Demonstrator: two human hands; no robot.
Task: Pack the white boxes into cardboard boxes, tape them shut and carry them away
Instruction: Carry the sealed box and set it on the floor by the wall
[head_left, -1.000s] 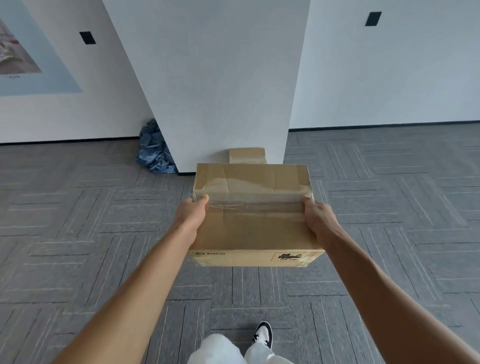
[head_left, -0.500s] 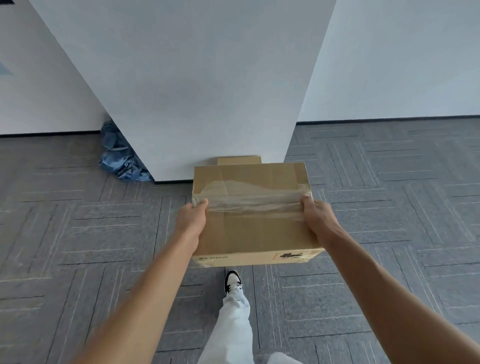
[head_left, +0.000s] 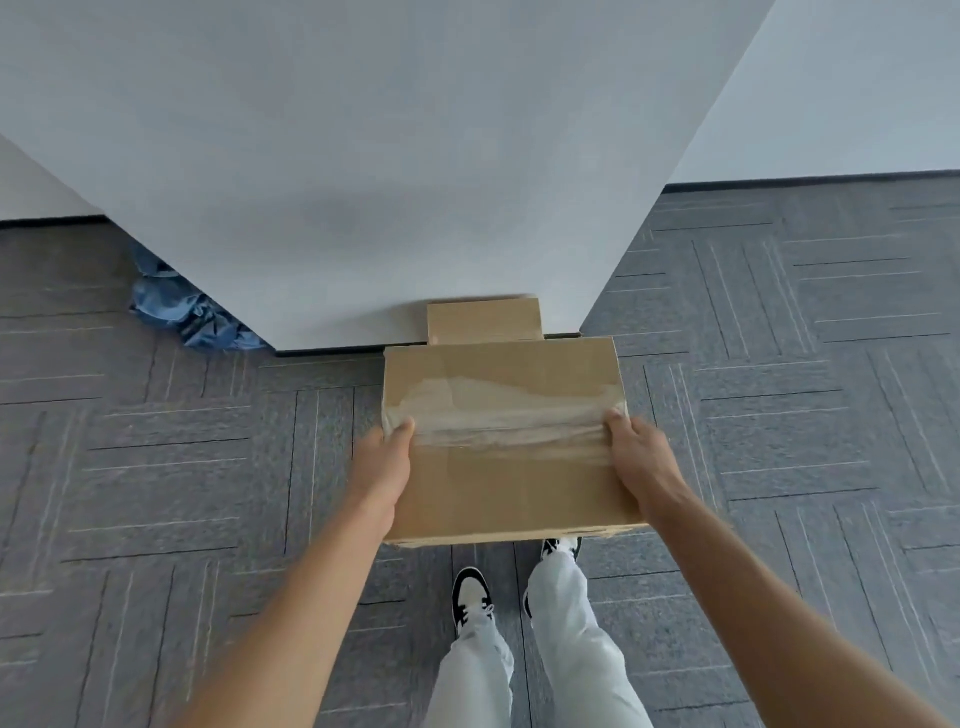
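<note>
I hold a brown cardboard box (head_left: 506, 483) out in front of me above the carpet, its top flaps closed under wrinkled clear tape across the middle. My left hand (head_left: 384, 465) grips its left side with the thumb on top. My right hand (head_left: 641, 460) grips its right side the same way. A second, smaller cardboard box (head_left: 483, 321) sits on the floor just beyond it, against the foot of the white pillar. No white boxes are visible.
A wide white pillar (head_left: 363, 156) stands directly ahead, close. A crumpled blue cloth (head_left: 187, 312) lies on the floor at its left corner. Grey patterned carpet (head_left: 156, 467) spreads to both sides. My feet in black-and-white shoes (head_left: 470, 597) show below the box.
I have walked closer to the pillar, which now fills the upper view. The box stays in both hands and now nearly reaches the small box on the floor.
</note>
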